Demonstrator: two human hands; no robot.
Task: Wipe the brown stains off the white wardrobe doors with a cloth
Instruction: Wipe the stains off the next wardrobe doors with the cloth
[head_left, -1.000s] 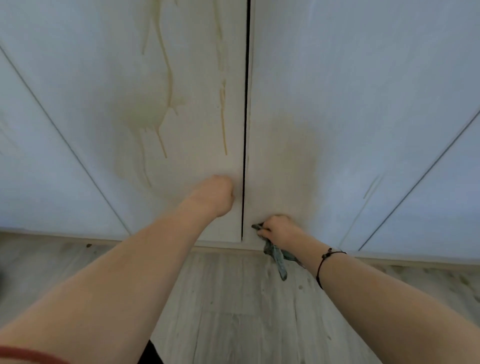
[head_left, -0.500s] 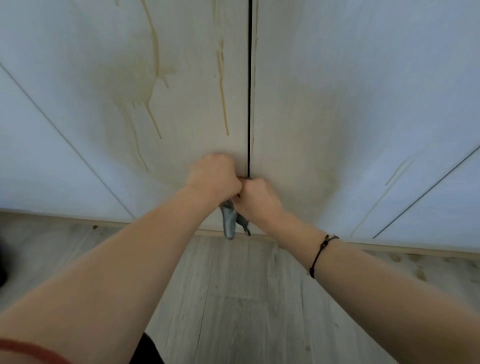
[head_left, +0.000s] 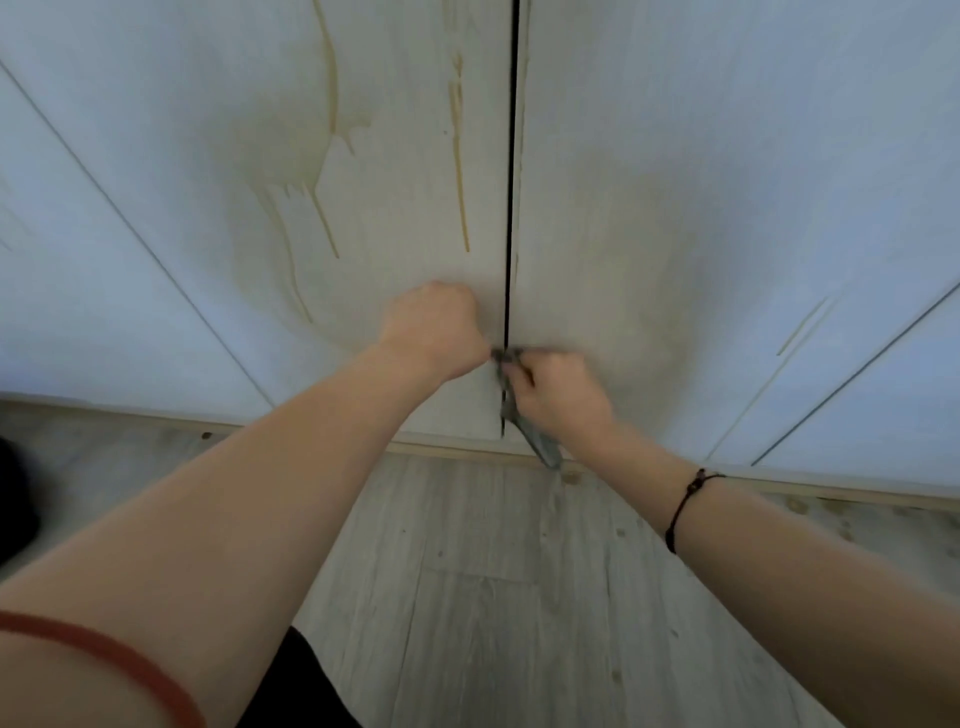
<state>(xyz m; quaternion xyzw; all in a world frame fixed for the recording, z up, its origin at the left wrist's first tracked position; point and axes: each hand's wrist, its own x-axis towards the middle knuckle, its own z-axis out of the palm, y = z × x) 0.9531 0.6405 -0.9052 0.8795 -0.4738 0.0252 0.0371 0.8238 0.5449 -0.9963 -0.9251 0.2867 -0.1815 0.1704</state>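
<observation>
Cloth (head_left: 540, 444) here is a small grey-green rag, bunched in the right hand (head_left: 558, 397), whose fingers curl round it and press it low on the wardrobe doors (head_left: 675, 156), right at the dark gap (head_left: 511, 208) between them. One end pokes out toward the left hand and the other hangs as a limp tail under the right hand. It looks light and soft, with no stiffness of its own, so I judge it is best held wadded in the palm with a pad under the fingertips; taken by a corner it would likely fold and skid on the smooth panel. The left hand (head_left: 434, 327) is clenched in a fist against the left door, just beside the right hand. The cloth's end reaches it, but whether it nips that end cannot be told. The brown stains (head_left: 460, 182) — thin drips and a pale blotch (head_left: 280, 150) — lie above the left hand, well apart from the cloth, and fainter streaks (head_left: 802, 327) sit out past the right hand. That left fist probably stands in the way of a sweep up toward the drips. Below both hands run a plinth (head_left: 311, 428) and a wood-look floor (head_left: 467, 571). A black cord bracelet (head_left: 685, 504) circles the right wrist, and a red band (head_left: 104, 654) circles the left forearm.
</observation>
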